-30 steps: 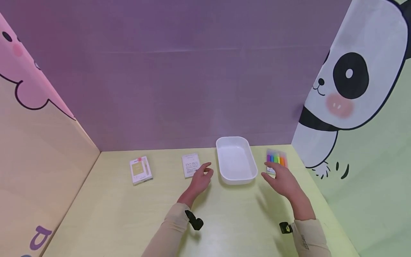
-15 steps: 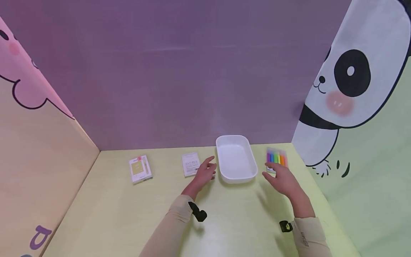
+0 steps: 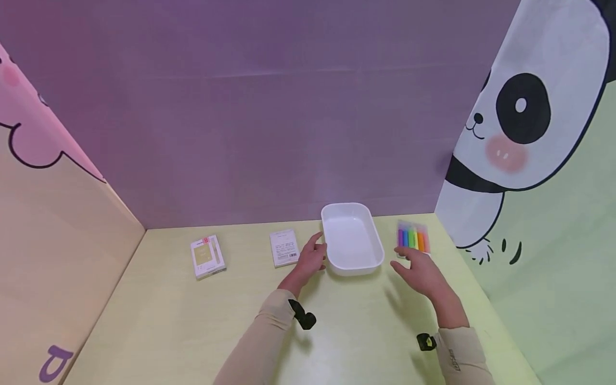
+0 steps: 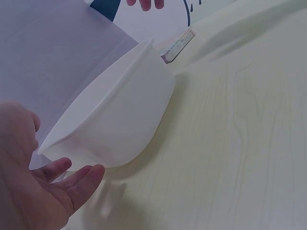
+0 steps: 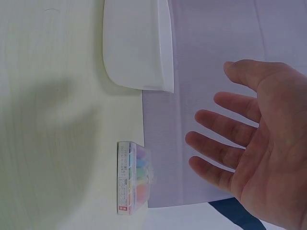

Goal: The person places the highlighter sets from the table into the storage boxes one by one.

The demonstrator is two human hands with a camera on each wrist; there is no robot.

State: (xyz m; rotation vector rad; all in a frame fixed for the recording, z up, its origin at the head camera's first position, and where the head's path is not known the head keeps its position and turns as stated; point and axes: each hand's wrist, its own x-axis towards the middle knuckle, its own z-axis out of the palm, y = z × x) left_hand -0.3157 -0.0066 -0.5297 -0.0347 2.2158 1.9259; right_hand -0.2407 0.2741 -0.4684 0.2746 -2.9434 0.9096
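Observation:
A white rectangular plastic basin point(image 3: 353, 240) stands near the back of the table. My left hand point(image 3: 312, 260) is at its left side, fingers extended; in the left wrist view the fingertips point(image 4: 93, 175) are right by the basin's wall point(image 4: 124, 120). My right hand point(image 3: 420, 271) hovers on the basin's right with fingers spread and nothing held, as the right wrist view also shows the bare palm point(image 5: 268, 143). Just beyond it lies a clear pack of coloured markers point(image 3: 413, 237), partly covered by the fingers in the head view.
A white printed box point(image 3: 284, 248) lies left of the basin, just beyond the left forearm. Farther left is another white box point(image 3: 207, 256) with a gold panel. A purple wall point(image 3: 269, 133) closes the table's back; decorated side panels flank it, with a panda point(image 3: 510, 128) on the right.
My left hand has moved right and slightly forward, from over the printed box's corner to the basin's left side. The right hand stays nearly where it was.

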